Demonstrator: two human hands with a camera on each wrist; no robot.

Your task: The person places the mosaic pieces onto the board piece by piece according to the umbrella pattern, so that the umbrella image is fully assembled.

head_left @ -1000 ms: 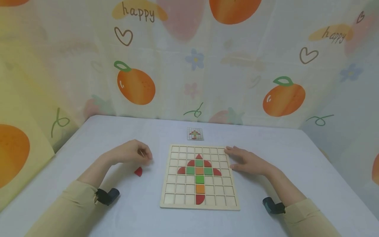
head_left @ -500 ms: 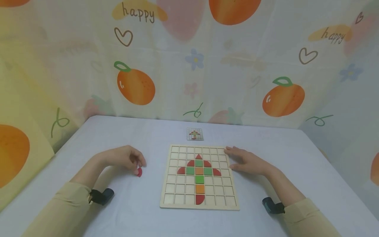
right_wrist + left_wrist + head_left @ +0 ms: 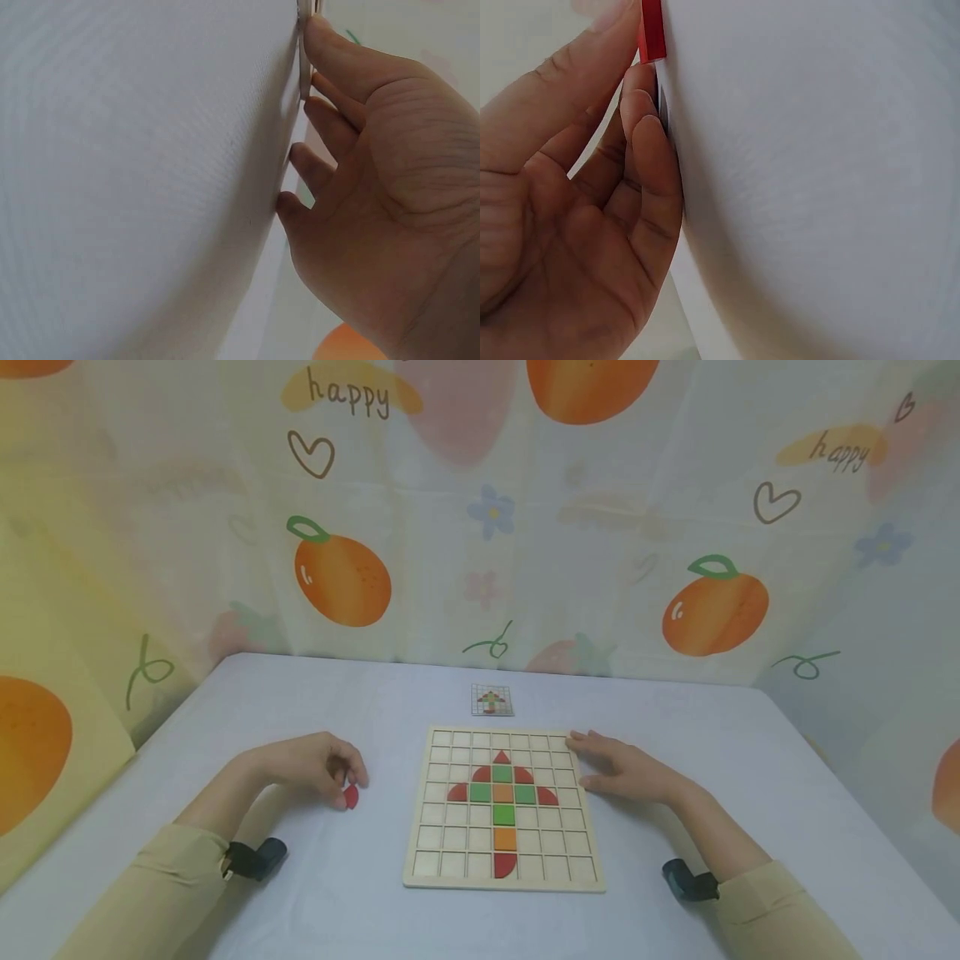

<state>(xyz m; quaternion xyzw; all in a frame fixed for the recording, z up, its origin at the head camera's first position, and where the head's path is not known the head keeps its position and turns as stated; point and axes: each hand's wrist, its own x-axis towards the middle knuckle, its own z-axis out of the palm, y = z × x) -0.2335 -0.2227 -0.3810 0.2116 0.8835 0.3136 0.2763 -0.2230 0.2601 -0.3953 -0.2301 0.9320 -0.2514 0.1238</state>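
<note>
My left hand (image 3: pixel 311 764) pinches a red quarter-circle tile (image 3: pixel 351 797) low over the white tabletop, left of the board. The left wrist view shows the red tile (image 3: pixel 652 31) at the thumb tip, its upper part cut off by the frame; the remaining fingers are bent near the cloth. A square wooden grid board (image 3: pixel 453 865) lies in the middle, bearing an arrow-like pattern of red, green and orange tiles. My right hand (image 3: pixel 630 770) rests with extended fingers at the board's right edge. Up close, its thumb lies against the board edge (image 3: pixel 304 64).
A small pattern card (image 3: pixel 492 700) with a similar coloured figure lies behind the board. The white table (image 3: pixel 675 718) ends at a fruit-printed cloth backdrop (image 3: pixel 420 527). Black cameras are strapped to the left wrist (image 3: pixel 257 858) and right wrist (image 3: pixel 688 880).
My left hand has moved left and slightly down to the red tile on the table, and its thumb and fingers have taken hold of it. My right hand stays at the board.
</note>
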